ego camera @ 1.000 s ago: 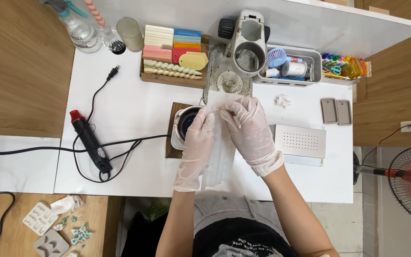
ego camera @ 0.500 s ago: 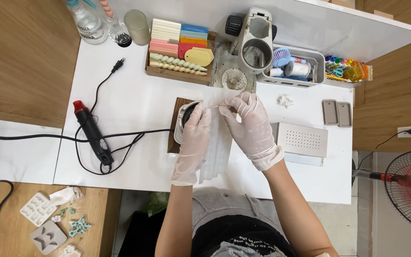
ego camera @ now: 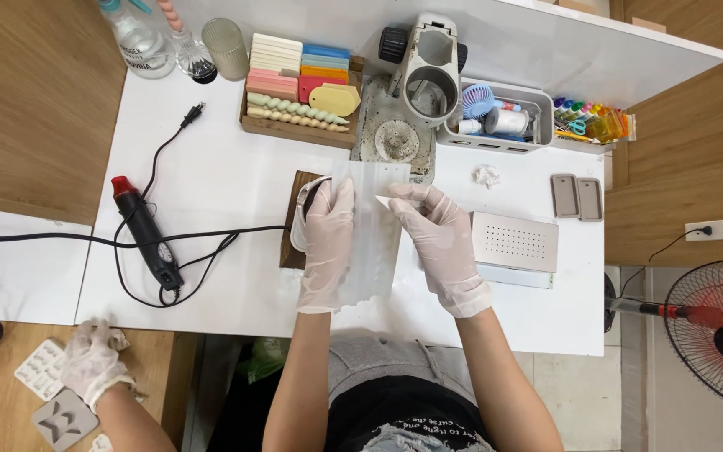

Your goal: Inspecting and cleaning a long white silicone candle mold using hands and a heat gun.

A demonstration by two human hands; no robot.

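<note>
Tearing seems the risk, since my left hand [ego camera: 325, 247] and right hand [ego camera: 438, 234], both gloved, pinch a thin translucent sheet [ego camera: 370, 234] near the desk's [ego camera: 219, 176] front edge, above what may be a dark cup [ego camera: 310, 205], and uneven pulling could rip it.

We see a craft workshop: a white table [ego camera: 236, 167] with a heat gun [ego camera: 146, 232], candles [ego camera: 294, 109] and moulds [ego camera: 39, 368].

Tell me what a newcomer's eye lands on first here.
At the centre of the white table, two gloved hands, left hand and right hand, hold a translucent sheet. Left lies a black heat gun with a red tip; behind stands a tray of pastel bars.
</note>
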